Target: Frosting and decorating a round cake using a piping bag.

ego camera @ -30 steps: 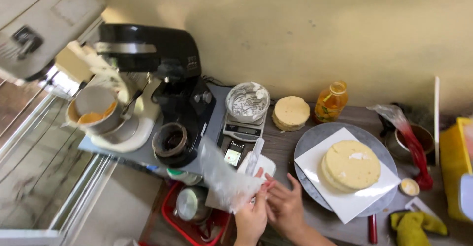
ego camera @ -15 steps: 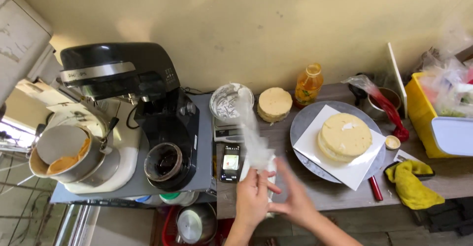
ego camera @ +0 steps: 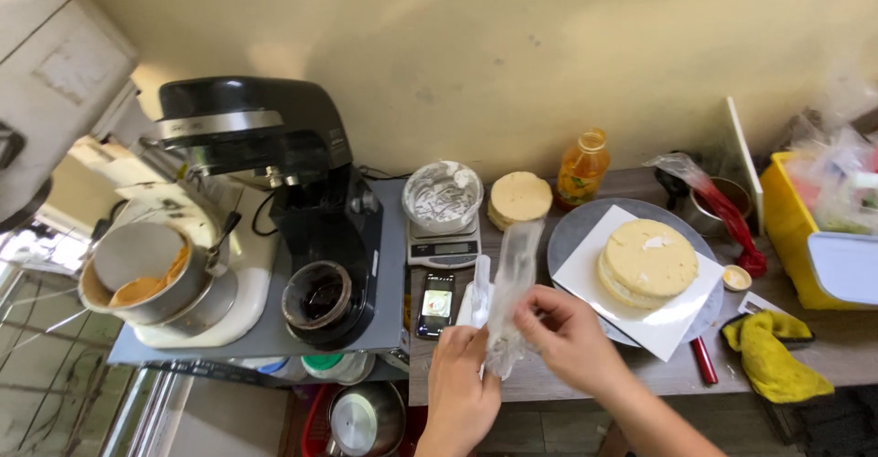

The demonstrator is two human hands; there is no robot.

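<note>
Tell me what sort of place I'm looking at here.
Probably a home or small baking workspace: a black stand mixer, a kitchen scale carrying a bowl, and a layered cake on a turntable. Both hands hold a clear plastic bag.

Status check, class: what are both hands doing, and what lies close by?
Both hands, left and right, grip a clear plastic bag. Phone beside it. Cake to the right.

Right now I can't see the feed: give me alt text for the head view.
Both hands, the left hand and the right hand, hold a clear plastic bag upright over a wooden table. Behind it lie a phone, a scale carrying a bowl, and a layered cake on a white board. A black stand mixer stands at left.
</note>
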